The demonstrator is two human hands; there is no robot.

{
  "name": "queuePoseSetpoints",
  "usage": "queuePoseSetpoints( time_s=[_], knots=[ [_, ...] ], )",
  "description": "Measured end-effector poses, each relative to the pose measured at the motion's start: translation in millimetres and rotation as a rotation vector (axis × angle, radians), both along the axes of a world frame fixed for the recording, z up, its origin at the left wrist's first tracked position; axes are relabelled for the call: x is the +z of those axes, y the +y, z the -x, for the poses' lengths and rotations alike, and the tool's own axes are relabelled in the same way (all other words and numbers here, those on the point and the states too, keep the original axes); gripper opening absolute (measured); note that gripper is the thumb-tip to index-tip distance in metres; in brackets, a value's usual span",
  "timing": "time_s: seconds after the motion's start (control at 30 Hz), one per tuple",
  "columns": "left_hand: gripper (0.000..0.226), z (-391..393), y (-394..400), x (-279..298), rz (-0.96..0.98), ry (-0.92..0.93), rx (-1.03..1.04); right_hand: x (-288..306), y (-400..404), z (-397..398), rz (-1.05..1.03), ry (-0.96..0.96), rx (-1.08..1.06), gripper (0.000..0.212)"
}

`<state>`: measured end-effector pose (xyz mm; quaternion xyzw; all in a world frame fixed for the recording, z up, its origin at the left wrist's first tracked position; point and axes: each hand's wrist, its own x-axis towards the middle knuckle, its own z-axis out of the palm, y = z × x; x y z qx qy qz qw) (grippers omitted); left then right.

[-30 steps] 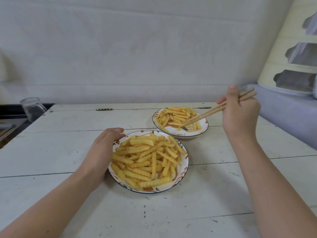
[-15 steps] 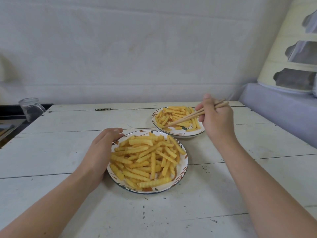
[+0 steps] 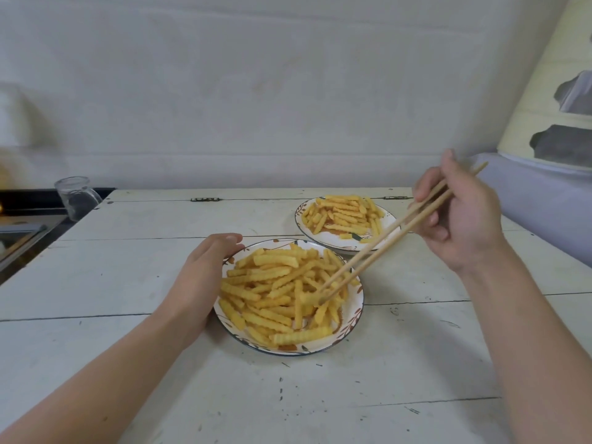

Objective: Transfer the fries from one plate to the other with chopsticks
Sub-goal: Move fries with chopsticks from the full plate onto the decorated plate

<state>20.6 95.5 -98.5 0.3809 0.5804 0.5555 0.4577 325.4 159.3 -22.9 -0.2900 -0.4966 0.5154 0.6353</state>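
The right hand [image 3: 461, 216] pinches a pair of long pale wooden chopsticks [image 3: 384, 241] near their upper ends, thumb and curled fingers closed round both sticks, which slant down and to the left over the table. Their tips sit slightly parted in the right-hand side of the heap of yellow crinkle-cut fries [image 3: 282, 290] piled on the near round white plate with a brown leaf pattern on its rim [image 3: 355, 310]. Whether a fry is already caught between the tips I cannot tell; they look to bracket one short piece. Most fries around the tips lie with their long axes running from lower left to upper right, roughly along the sticks rather than across them, so in my judgement a clean pinch calls for closing on a piece from its sides. The left hand [image 3: 198, 280] rests against the near plate's left rim, fingers relaxed and together, steadying it. The far round white plate of the same pattern [image 3: 336, 241], holding a smaller heap, lies just beyond, nearer the right hand, on the white painted plank table [image 3: 128, 283].
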Motion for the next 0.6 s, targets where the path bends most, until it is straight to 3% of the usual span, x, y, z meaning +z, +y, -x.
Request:
queuePoseSetpoints(
  time_s=[0.13,0.2,0.33,0.43,0.6],
  knots=[
    [0.026,-1,-1,2,0.008,-0.006,0.002,-1,-7,12,-0.016,-0.131,0.083,0.055],
    [0.026,-1,-2,2,0.011,-0.011,0.003,0,-6,11,-0.02,-0.102,0.046,0.054],
    [0.026,-1,-3,3,0.011,-0.002,0.002,-1,6,2,-0.009,0.073,-0.289,0.053],
    [0.026,-1,-3,3,0.006,0.004,-0.002,-10,12,1,-0.053,-0.132,-0.595,0.053],
    [0.026,-1,-2,2,0.009,0.009,-0.004,-24,18,6,-0.129,-0.364,-0.594,0.049]
  ],
)
